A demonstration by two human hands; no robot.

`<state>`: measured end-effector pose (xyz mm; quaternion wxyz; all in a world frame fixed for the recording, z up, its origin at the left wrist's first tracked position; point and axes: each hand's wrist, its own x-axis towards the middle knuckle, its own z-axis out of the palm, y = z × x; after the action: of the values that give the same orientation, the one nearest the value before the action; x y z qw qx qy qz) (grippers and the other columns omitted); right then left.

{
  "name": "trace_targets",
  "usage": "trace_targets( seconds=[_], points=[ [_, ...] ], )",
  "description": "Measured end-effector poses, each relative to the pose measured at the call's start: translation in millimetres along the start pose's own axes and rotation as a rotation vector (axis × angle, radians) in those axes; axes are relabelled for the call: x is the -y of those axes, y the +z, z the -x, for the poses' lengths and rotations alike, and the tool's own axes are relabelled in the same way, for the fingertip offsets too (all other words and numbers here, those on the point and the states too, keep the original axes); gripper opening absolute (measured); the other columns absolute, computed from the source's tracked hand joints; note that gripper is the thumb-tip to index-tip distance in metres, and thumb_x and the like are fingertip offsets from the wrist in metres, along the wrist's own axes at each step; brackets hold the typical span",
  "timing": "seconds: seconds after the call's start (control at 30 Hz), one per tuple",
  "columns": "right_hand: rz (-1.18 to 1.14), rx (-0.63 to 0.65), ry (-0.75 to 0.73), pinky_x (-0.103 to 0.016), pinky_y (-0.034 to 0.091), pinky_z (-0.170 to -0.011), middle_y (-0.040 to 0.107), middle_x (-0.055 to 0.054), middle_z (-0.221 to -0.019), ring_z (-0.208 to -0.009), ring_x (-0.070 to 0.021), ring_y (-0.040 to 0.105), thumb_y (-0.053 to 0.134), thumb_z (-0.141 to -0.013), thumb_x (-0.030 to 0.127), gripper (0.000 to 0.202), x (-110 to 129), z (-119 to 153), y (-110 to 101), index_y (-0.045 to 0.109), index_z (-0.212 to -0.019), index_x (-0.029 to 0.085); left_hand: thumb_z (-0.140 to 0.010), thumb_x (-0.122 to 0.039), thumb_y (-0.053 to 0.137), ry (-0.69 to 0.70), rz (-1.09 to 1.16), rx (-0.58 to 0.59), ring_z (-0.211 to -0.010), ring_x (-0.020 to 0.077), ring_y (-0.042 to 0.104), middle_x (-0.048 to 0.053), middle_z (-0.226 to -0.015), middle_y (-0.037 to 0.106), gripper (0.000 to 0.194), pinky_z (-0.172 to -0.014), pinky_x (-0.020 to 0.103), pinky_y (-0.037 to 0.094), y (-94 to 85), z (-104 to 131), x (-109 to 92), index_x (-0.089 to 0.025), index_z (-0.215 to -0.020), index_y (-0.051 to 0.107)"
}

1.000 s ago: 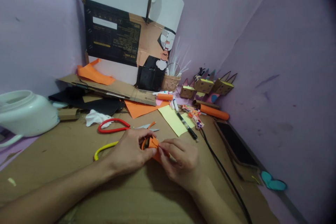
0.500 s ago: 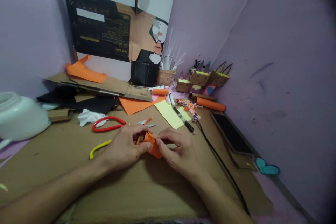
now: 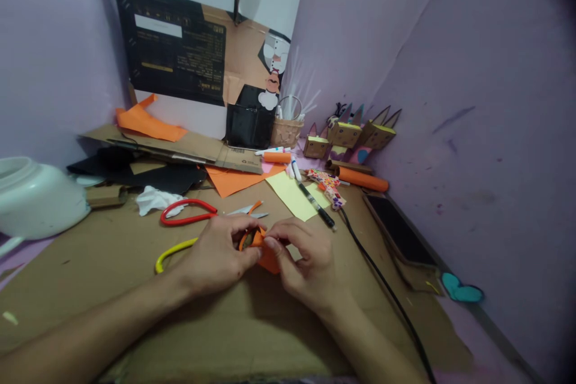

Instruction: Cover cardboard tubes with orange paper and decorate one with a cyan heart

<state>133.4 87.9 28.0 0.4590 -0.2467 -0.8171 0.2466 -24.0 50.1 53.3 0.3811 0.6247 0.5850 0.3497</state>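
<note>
A small orange paper piece (image 3: 269, 259), folded around something brown, is held between both hands above the cardboard mat. My left hand (image 3: 225, 252) grips its left side between thumb and fingers. On the upper right edge, my right hand (image 3: 303, 255) pinches the paper with thumb and index finger. Fingers cover much of the piece. Just behind the hands lie scissors (image 3: 186, 211) with one red and one yellow handle, partly under my left hand, and an orange strip lies across the blades.
Behind are yellow paper (image 3: 292, 195), a black pen (image 3: 317, 207), a patterned glue gun (image 3: 330, 187) with its cable trailing right, and orange paper (image 3: 234, 179). A white pot (image 3: 40, 201) stands left; a dark flat panel (image 3: 400, 229) lies right.
The fingers of my right hand have shifted slightly over the paper's upper edge, and the orange piece has tilted a little. The whole view has moved slightly.
</note>
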Motion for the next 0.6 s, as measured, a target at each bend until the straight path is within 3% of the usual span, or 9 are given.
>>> trace_targets(
  seconds=[0.27, 0.6],
  points=[
    [-0.020, -0.002, 0.139, -0.024, 0.041, -0.059, 0.058, -0.002, -0.069, -0.065, -0.0134, 0.054, 0.047, -0.082, 0.013, 0.013, -1.3, -0.4, 5.4, 0.053, -0.072, 0.019, -0.072, -0.021, 0.056, 0.067, -0.130, 0.006, -0.076, 0.0167, 0.056, 0.001, -0.085, 0.066, 0.027, -0.065, 0.024, 0.042, -3.0, 1.4, -2.2, -0.017, -0.096, 0.066],
    [-0.074, 0.009, 0.203, -0.023, 0.040, -0.059, 0.058, 0.000, -0.067, -0.063, -0.0124, 0.053, 0.049, -0.080, 0.013, 0.013, 0.2, -0.5, 5.7, 0.054, -0.069, 0.018, -0.073, -0.024, 0.055, 0.101, -0.096, 0.038, -0.067, 0.0129, 0.052, -0.002, -0.077, 0.063, 0.023, -0.057, 0.021, 0.038, -3.3, 1.6, 3.9, -0.017, -0.092, 0.065]
  ],
)
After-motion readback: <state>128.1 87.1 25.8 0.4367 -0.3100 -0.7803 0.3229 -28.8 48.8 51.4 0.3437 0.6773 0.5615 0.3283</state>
